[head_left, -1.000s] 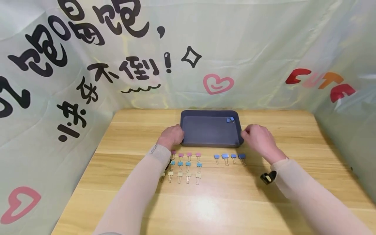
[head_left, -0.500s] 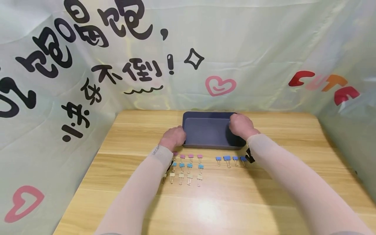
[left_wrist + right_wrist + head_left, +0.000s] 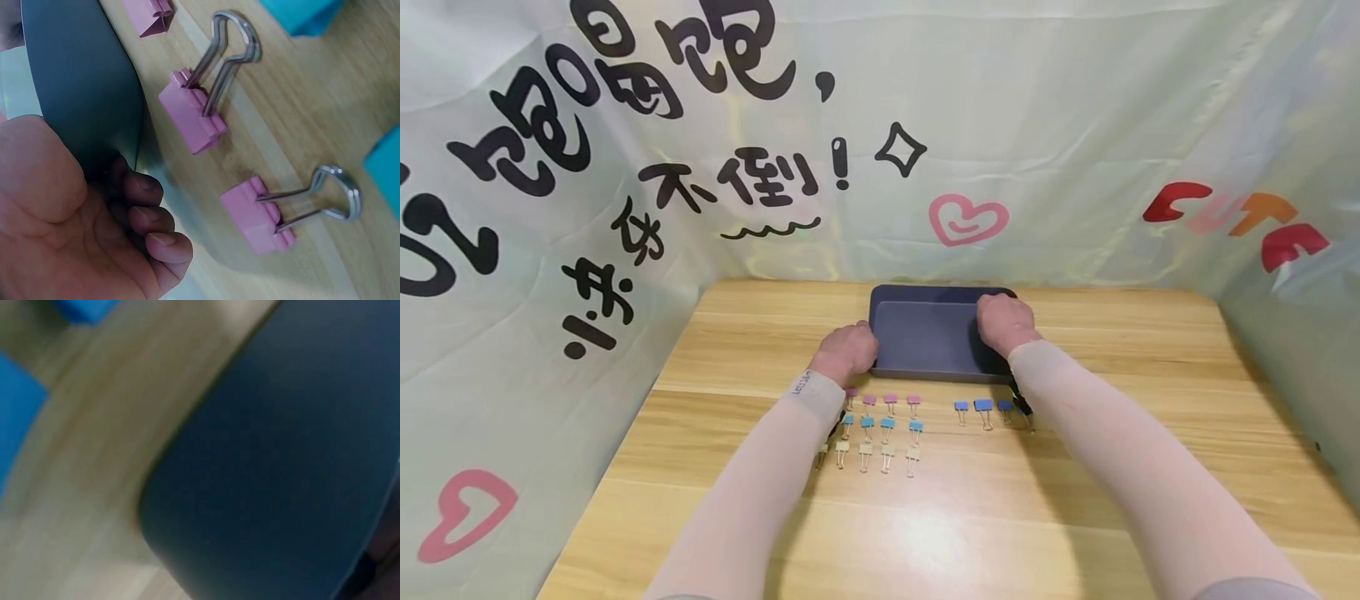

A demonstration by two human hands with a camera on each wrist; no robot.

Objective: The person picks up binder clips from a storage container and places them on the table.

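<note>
A dark grey rectangular tray lies at the back of the wooden table. My left hand grips its left end; in the left wrist view the fingers curl against the tray's outer wall. Over the right part of the tray is my right hand, knuckles up, its fingertips hidden in the head view. Whether it pinches anything does not show. Blue binder clips line up in front of the tray's right half. Pink binder clips form a row near my left hand.
Rows of light-blue binder clips and cream binder clips lie nearer than the pink ones. My right wrist's black camera strap hangs over the right end of the blue row. A printed cloth closes off the table's back and sides.
My right hand has moved from the tray's right rim leftward into the tray, covering the spot where small blue clips lay. My left hand keeps its grip on the left end.
</note>
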